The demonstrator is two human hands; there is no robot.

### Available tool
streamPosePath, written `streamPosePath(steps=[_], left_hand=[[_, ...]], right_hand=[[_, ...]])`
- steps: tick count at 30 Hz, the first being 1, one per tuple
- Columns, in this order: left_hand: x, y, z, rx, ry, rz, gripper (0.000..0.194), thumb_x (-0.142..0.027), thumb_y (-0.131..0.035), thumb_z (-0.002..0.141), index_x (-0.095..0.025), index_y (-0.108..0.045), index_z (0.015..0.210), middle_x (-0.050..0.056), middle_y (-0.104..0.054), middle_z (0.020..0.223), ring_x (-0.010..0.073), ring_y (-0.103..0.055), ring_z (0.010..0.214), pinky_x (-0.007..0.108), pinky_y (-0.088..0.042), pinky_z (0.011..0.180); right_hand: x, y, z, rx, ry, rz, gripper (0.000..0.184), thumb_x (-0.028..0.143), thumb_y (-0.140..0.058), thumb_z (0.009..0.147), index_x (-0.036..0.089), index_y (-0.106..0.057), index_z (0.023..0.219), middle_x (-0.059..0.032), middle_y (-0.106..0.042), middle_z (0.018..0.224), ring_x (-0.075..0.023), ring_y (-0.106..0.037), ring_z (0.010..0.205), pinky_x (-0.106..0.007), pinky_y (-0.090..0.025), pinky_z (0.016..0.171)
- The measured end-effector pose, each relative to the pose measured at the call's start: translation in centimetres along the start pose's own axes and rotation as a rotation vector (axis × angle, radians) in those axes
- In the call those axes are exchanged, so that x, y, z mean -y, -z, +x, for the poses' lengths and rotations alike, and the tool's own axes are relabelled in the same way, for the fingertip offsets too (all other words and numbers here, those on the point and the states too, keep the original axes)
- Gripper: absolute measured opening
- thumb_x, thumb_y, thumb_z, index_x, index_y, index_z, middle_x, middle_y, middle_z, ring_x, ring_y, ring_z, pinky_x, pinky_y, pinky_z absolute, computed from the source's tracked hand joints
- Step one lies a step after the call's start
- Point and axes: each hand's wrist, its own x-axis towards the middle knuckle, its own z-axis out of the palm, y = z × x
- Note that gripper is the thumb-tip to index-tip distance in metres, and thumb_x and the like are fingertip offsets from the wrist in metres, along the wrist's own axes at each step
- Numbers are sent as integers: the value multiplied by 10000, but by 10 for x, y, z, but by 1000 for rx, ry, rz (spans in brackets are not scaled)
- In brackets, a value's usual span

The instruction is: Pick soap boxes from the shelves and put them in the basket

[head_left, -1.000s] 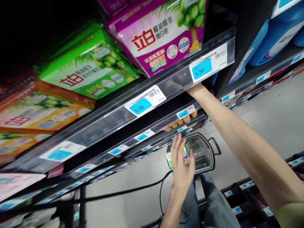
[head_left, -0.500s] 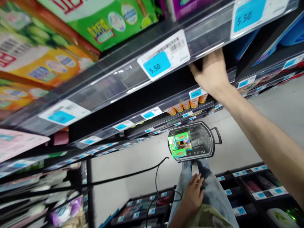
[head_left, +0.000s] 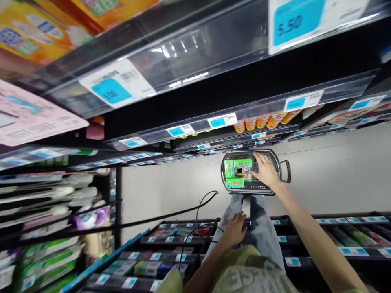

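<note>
My right hand [head_left: 265,170] is over a black shopping basket [head_left: 258,187], with its fingers spread and nothing seen in them. The fingertips are beside green boxes [head_left: 242,163] inside the basket; I cannot tell whether they touch. Another green box [head_left: 235,182] and some small colourful packs [head_left: 246,177] lie there too. My left hand [head_left: 235,230] is low in front of my jeans, fingers loosely stretched and holding nothing visible.
Shelves with price tags [head_left: 119,83] rise in front, carrying orange soap packs [head_left: 36,30] and orange containers [head_left: 275,119]. A black cable [head_left: 171,212] stretches across from the left. More shelves [head_left: 159,256] stand close around my legs.
My right hand has come out from under the upper shelf and moved down to the basket. My left hand has dropped from before the basket to my legs. The view has tilted down.
</note>
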Motion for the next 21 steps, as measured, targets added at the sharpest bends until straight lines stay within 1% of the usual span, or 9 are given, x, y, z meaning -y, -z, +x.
streamPosePath(steps=[3,6,8,10,13,15,18,21], left_hand=[[10,-3,-11,18,11,-42,643,-272,-557,952,-102,-548,1572,220,-500,1690,383,-459,1587,543,-393,1334],[27,-6,-23,5,28,-116,649,-303,-562,947,-132,-555,1573,203,-507,1687,375,-468,1584,520,-381,1345],[43,-9,-30,-8,36,-169,658,-321,-564,945,-162,-549,1583,192,-501,1695,373,-463,1590,520,-375,1350],[63,-13,-36,-20,50,-220,658,-339,-569,942,-200,-555,1585,178,-499,1700,379,-456,1596,526,-365,1354],[95,-20,-43,-44,101,-292,654,-346,-594,927,-271,-571,1577,152,-504,1701,402,-442,1602,546,-355,1354],[115,-24,-47,-64,138,-327,662,-330,-603,920,-279,-565,1580,154,-512,1695,417,-437,1603,572,-343,1356],[138,-30,-56,-78,178,-325,664,-311,-599,920,-255,-562,1580,173,-523,1687,424,-445,1598,583,-332,1361],[149,-38,-65,-99,183,-264,634,-329,-560,941,-241,-574,1569,184,-535,1676,428,-464,1585,574,-356,1347]], right_hand=[[2,-49,10,188,-26,-90,887,270,-798,890,114,-396,1665,-228,-526,1652,-394,-509,1509,-551,-418,1284],[-1,-89,23,335,-59,-172,935,214,-841,834,105,-415,1659,-236,-527,1652,-386,-489,1529,-526,-334,1340],[-4,-111,32,380,-91,-210,910,193,-837,830,99,-443,1646,-247,-534,1646,-396,-487,1527,-535,-324,1339],[-5,-127,41,401,-129,-248,850,177,-812,846,108,-481,1626,-259,-550,1625,-409,-495,1514,-551,-324,1330],[-4,-143,56,443,-184,-329,734,128,-730,893,107,-521,1596,-275,-592,1564,-398,-519,1492,-559,-294,1331],[-2,-150,65,470,-201,-365,665,80,-665,913,95,-544,1567,-282,-620,1519,-382,-550,1463,-558,-303,1315],[1,-153,77,499,-219,-380,584,48,-604,934,128,-587,1513,-278,-658,1463,-365,-610,1390,-544,-388,1247],[6,-147,82,531,-260,-391,544,76,-608,956,154,-598,1495,-276,-690,1406,-355,-651,1325,-509,-450,1179]])
